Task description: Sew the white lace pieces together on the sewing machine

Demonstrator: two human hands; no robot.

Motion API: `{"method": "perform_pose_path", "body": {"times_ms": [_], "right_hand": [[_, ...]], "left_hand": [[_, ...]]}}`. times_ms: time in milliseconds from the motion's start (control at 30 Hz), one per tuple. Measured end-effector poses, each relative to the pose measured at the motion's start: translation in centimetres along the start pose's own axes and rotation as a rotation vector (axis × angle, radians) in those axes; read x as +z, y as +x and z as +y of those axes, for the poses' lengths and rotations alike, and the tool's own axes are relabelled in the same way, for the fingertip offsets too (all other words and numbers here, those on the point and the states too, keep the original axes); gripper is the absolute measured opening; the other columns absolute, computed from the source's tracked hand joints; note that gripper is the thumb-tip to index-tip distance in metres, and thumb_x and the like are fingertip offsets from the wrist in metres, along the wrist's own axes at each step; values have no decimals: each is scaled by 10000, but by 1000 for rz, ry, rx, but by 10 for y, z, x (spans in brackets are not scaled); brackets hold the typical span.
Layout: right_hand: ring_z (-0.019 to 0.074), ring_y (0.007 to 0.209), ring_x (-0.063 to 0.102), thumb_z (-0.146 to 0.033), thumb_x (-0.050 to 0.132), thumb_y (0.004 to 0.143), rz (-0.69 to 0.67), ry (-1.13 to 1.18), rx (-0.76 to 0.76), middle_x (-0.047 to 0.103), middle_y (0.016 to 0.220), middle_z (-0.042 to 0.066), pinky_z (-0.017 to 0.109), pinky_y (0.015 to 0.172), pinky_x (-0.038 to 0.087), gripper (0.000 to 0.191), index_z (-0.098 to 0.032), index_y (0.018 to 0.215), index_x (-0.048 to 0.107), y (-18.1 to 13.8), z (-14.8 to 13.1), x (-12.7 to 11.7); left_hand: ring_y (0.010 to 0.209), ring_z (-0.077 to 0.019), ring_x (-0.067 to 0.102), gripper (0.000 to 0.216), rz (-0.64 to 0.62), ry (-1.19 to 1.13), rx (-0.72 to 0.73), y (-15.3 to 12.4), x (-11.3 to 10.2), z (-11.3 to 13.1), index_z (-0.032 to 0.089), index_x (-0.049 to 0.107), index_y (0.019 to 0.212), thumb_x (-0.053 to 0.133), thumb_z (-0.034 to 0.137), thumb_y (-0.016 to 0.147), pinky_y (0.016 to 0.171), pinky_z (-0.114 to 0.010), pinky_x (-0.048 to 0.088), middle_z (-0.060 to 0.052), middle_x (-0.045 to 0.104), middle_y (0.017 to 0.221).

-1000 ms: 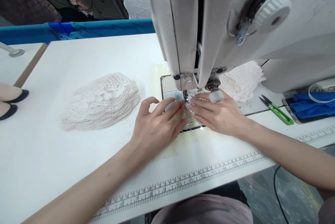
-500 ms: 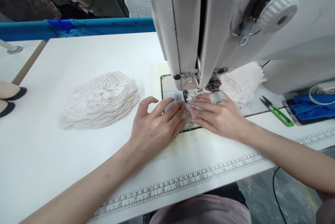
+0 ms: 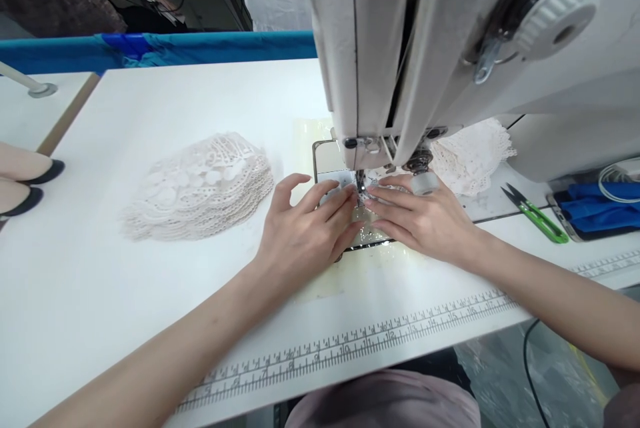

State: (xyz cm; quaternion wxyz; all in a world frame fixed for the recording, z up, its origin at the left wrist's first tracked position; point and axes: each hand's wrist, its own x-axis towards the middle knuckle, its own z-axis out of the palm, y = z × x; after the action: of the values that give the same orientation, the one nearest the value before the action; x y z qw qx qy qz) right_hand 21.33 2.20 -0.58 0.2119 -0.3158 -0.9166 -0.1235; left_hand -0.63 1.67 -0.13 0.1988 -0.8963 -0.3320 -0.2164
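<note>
Both my hands are at the needle area of a sewing machine (image 3: 370, 81). My left hand (image 3: 303, 228) arches over the metal plate left of the presser foot (image 3: 361, 180), its fingers apart and some fingertips close beside the foot. On the other side my right hand (image 3: 427, 221) lies low with fingers stretched out flat, pressing on a small piece of white lace (image 3: 373, 178). The fingers and the machine head hide most of that piece. To the left lies a thick stack of cream lace pieces (image 3: 210, 188). More white lace (image 3: 473, 155) is heaped behind my right hand.
Green-handled thread snips (image 3: 537, 215) lie on the right, near a dark tray (image 3: 565, 218) holding blue cloth (image 3: 600, 205) and a white cable. A printed ruler (image 3: 325, 351) runs along the front edge. Blue fabric (image 3: 225, 48) borders the back edge. Two dark-tipped beige objects (image 3: 25, 178) stand at far left.
The whole view has shifted slightly, so machine, table and stack appear farther right. My hands keep nearly the same place and pose beside the presser foot.
</note>
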Motion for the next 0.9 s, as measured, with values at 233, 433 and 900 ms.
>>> {"method": "perform_pose_path", "body": {"times_ms": [233, 433, 900], "right_hand": [[204, 1041, 621, -337, 479, 978, -19, -26, 8, 732, 1051, 32, 443, 1064, 422, 291, -179, 1120, 677, 0, 1, 1], [211, 1058, 613, -361, 459, 984, -28, -60, 15, 728, 1069, 10, 449, 1089, 396, 300, -203, 1121, 675, 1, 1, 1], [198, 1094, 591, -351, 475, 980, -41, -42, 33, 710, 1134, 39, 430, 1095, 321, 320, -163, 1162, 659, 1, 1, 3]], "left_hand": [[991, -216, 668, 217, -19, -3, -13, 1, 1, -1, 167, 643, 1084, 550, 289, 930, 921, -445, 390, -26, 730, 1089], [1006, -227, 665, 237, -18, -12, -28, 1, 2, -1, 158, 645, 1094, 544, 298, 932, 931, -456, 387, -39, 724, 1106], [1024, -253, 659, 245, -28, -39, -38, 0, 2, 0, 188, 635, 1122, 572, 299, 913, 940, -479, 380, -54, 717, 1121]]}}
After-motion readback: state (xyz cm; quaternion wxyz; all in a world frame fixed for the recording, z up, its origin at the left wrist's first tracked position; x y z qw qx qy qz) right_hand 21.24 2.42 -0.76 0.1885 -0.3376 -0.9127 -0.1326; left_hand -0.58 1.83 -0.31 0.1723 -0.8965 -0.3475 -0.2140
